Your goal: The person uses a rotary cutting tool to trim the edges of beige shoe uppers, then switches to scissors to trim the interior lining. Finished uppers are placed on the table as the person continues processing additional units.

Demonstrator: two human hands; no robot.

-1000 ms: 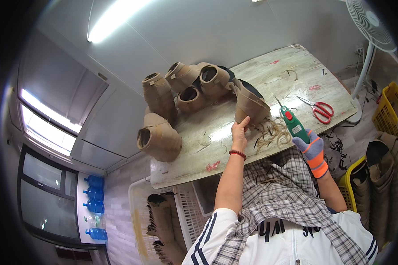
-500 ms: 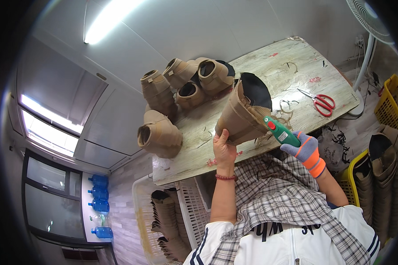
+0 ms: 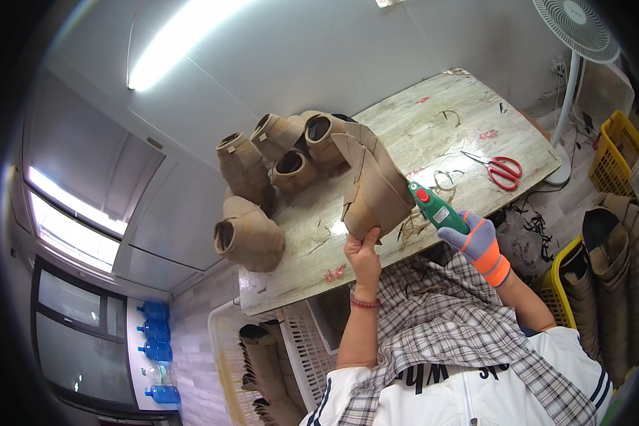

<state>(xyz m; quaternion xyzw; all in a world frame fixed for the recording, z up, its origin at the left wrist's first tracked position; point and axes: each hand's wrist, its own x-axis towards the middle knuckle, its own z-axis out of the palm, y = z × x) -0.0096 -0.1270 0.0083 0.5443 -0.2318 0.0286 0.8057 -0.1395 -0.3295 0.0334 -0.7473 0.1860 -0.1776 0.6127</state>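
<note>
My bare left hand (image 3: 363, 254) grips the lower edge of a tan boot upper (image 3: 378, 186), thumb on its outer face, and holds it tilted above the worktable (image 3: 312, 273). My right hand (image 3: 479, 241), in a grey and orange glove, is wrapped round a green handheld power tool (image 3: 437, 207) with a red button. The tool's front end meets the right edge of the upper; its working tip is hidden there. Several more tan boot uppers (image 3: 254, 234) stand at the table's left end. Red-handled scissors (image 3: 503, 170) lie to the right, beside loose brown trimmings (image 3: 444, 181).
A white basket (image 3: 309, 355) with stacked uppers stands below the table at left. Yellow baskets (image 3: 562, 273) with tan pieces are at right. A white standing fan (image 3: 571, 71) rises behind the far right corner. Blue water bottles (image 3: 155, 331) line the left wall.
The boot upper has been turned in my left hand, so its dark inside no longer shows. The tool has shifted slightly left along with it. The whole view has swung a little.
</note>
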